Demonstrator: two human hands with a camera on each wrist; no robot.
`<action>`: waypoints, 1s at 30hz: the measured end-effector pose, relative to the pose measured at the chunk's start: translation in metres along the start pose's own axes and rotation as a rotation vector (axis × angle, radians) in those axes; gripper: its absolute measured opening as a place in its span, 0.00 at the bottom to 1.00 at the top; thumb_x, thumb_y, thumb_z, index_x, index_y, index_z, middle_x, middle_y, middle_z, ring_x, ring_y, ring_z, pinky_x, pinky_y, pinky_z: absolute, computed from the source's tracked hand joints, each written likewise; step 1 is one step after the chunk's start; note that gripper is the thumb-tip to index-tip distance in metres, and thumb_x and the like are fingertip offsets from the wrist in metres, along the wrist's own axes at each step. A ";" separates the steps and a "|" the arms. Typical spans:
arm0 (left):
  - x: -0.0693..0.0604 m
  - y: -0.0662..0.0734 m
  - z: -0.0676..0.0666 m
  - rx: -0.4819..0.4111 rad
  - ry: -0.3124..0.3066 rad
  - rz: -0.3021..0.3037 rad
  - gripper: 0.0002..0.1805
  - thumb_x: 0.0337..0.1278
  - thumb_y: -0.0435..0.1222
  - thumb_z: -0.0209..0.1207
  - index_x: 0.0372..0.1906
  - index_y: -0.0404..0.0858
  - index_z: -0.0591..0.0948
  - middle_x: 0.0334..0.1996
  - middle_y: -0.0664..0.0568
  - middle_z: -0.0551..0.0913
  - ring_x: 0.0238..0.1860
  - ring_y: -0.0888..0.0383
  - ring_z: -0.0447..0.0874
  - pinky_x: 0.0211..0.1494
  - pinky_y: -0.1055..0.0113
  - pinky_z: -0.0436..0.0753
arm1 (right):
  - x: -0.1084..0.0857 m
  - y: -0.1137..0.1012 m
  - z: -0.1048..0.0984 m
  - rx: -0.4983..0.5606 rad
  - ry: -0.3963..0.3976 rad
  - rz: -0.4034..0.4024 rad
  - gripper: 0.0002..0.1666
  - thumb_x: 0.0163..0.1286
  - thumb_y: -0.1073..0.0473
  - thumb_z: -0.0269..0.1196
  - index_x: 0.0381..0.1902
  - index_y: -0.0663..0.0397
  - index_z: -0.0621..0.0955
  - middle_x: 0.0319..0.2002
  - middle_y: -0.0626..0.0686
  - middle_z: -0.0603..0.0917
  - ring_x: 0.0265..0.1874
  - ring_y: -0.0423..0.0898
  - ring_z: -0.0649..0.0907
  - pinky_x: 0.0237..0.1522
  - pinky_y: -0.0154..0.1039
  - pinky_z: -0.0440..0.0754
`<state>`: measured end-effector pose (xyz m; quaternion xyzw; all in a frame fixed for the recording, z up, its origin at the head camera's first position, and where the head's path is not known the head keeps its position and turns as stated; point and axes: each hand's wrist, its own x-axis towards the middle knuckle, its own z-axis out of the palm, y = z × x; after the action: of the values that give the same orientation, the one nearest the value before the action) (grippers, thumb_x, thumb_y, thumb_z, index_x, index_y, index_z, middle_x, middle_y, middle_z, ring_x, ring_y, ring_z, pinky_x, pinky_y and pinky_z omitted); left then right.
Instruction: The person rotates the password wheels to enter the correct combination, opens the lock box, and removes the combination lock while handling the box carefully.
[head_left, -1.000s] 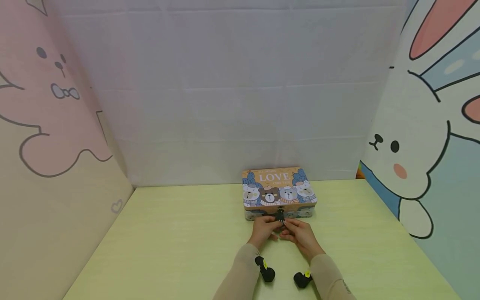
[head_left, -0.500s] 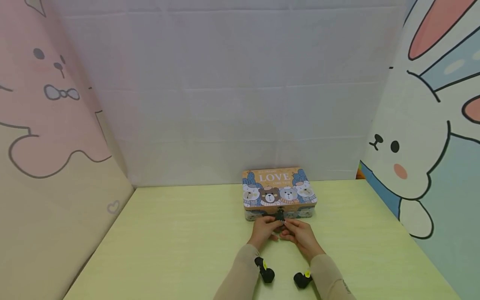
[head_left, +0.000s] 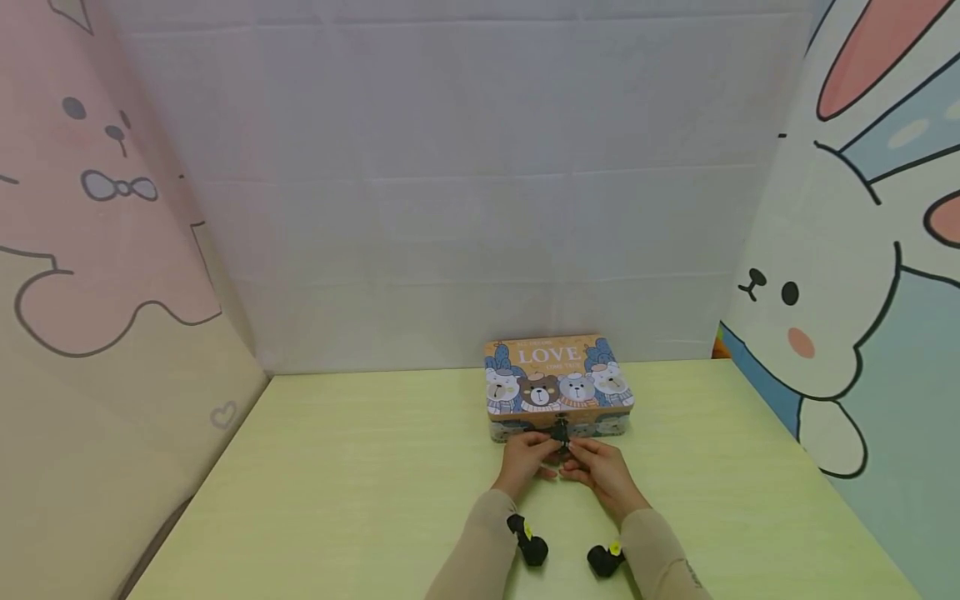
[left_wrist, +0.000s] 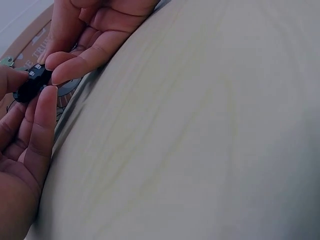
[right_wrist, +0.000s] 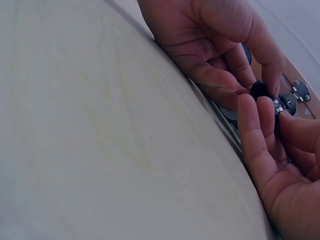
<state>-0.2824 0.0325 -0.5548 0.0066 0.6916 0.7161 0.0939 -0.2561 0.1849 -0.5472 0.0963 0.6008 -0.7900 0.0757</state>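
Observation:
A closed tin box [head_left: 558, 375] with "LOVE" and cartoon bears on its lid stands near the back of the table. At its front is a small black combination padlock [head_left: 561, 432], with number dials showing in the left wrist view. My left hand [head_left: 523, 462] pinches the padlock [left_wrist: 33, 84] from the left between thumb and fingers. From the other side my right hand [head_left: 604, 477] pinches it too, thumb and fingertips by the dials. A metal hasp [right_wrist: 301, 90] on the box shows beside the padlock in the right wrist view. Fingers cover part of the padlock.
The pale yellow-green table [head_left: 360, 483] runs up to a white cloth backdrop [head_left: 450, 208]. Cartoon-printed panels [head_left: 825, 333] flank both sides. Black wrist-worn devices [head_left: 532, 548] sit at both sleeves.
Both hands stay on the padlock, with only slight finger movement. The left-hand wall panel has shifted a little, with a gap opening along the table's left edge. The box has not moved.

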 end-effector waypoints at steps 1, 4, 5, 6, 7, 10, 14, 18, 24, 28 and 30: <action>0.000 -0.001 0.000 -0.002 0.000 0.000 0.14 0.60 0.32 0.66 0.46 0.26 0.84 0.31 0.44 0.88 0.27 0.57 0.87 0.24 0.66 0.87 | 0.000 0.000 0.000 0.000 0.000 0.000 0.22 0.78 0.71 0.49 0.64 0.82 0.66 0.32 0.55 0.82 0.27 0.41 0.83 0.35 0.36 0.88; 0.000 -0.002 0.001 -0.006 0.002 0.006 0.13 0.59 0.32 0.66 0.45 0.26 0.84 0.30 0.44 0.88 0.27 0.57 0.87 0.24 0.66 0.87 | 0.000 0.000 0.000 0.001 -0.003 0.000 0.22 0.78 0.71 0.49 0.65 0.82 0.66 0.32 0.55 0.82 0.26 0.41 0.83 0.35 0.36 0.88; 0.000 -0.001 0.001 -0.007 0.002 0.008 0.13 0.59 0.32 0.66 0.45 0.26 0.84 0.30 0.44 0.88 0.28 0.56 0.87 0.23 0.66 0.87 | 0.000 0.000 0.000 0.001 -0.005 0.001 0.22 0.78 0.71 0.49 0.65 0.82 0.66 0.32 0.55 0.82 0.26 0.41 0.83 0.35 0.36 0.88; -0.001 0.000 0.001 -0.010 0.002 0.009 0.13 0.59 0.31 0.66 0.45 0.26 0.84 0.30 0.44 0.88 0.28 0.56 0.87 0.23 0.66 0.87 | -0.001 -0.001 0.000 0.002 -0.007 0.002 0.22 0.78 0.71 0.48 0.65 0.82 0.66 0.31 0.55 0.82 0.26 0.41 0.83 0.35 0.36 0.88; -0.002 0.000 0.001 -0.011 0.000 0.011 0.13 0.59 0.31 0.65 0.45 0.26 0.84 0.31 0.44 0.88 0.28 0.56 0.87 0.24 0.66 0.87 | -0.001 -0.001 0.000 0.002 -0.008 0.003 0.22 0.78 0.71 0.48 0.65 0.83 0.65 0.31 0.55 0.82 0.26 0.41 0.83 0.35 0.36 0.88; -0.003 0.002 0.000 -0.031 0.000 0.014 0.13 0.58 0.31 0.65 0.45 0.25 0.84 0.31 0.43 0.87 0.30 0.53 0.88 0.24 0.65 0.87 | -0.002 -0.003 0.000 0.003 -0.010 0.005 0.22 0.78 0.71 0.48 0.65 0.83 0.65 0.31 0.55 0.82 0.26 0.41 0.83 0.35 0.36 0.88; -0.004 0.001 -0.002 -0.080 -0.005 0.009 0.15 0.56 0.28 0.66 0.47 0.24 0.83 0.33 0.41 0.88 0.32 0.51 0.89 0.26 0.63 0.88 | -0.001 -0.002 0.000 0.005 -0.011 0.006 0.22 0.78 0.71 0.48 0.65 0.83 0.66 0.31 0.54 0.82 0.26 0.40 0.83 0.35 0.36 0.88; -0.004 -0.002 -0.002 -0.119 0.007 0.014 0.16 0.53 0.27 0.68 0.47 0.25 0.82 0.33 0.42 0.88 0.32 0.51 0.89 0.26 0.63 0.88 | -0.001 -0.002 0.001 0.009 -0.001 0.004 0.22 0.78 0.72 0.48 0.64 0.83 0.66 0.30 0.54 0.82 0.25 0.41 0.83 0.34 0.37 0.88; -0.006 -0.007 0.003 -0.118 0.100 0.071 0.13 0.49 0.26 0.71 0.41 0.26 0.84 0.29 0.44 0.88 0.27 0.54 0.88 0.23 0.66 0.86 | -0.001 -0.002 0.000 0.017 0.007 0.005 0.22 0.78 0.72 0.49 0.64 0.83 0.66 0.30 0.54 0.82 0.26 0.41 0.83 0.35 0.37 0.88; -0.009 -0.006 0.006 -0.121 0.158 0.096 0.11 0.47 0.25 0.72 0.38 0.27 0.85 0.26 0.44 0.87 0.24 0.55 0.87 0.21 0.67 0.86 | -0.001 -0.002 0.000 0.019 0.006 0.008 0.22 0.78 0.72 0.49 0.63 0.83 0.67 0.31 0.54 0.82 0.26 0.41 0.83 0.35 0.37 0.88; -0.010 -0.005 0.007 -0.124 0.171 0.106 0.10 0.47 0.25 0.72 0.37 0.26 0.85 0.26 0.44 0.87 0.25 0.54 0.87 0.22 0.67 0.86 | -0.001 -0.002 0.000 0.022 0.008 0.006 0.21 0.78 0.72 0.49 0.63 0.83 0.67 0.31 0.55 0.82 0.26 0.41 0.83 0.35 0.37 0.88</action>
<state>-0.2709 0.0385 -0.5579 -0.0237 0.6503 0.7593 -0.0032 -0.2555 0.1851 -0.5448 0.1018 0.5922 -0.7958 0.0746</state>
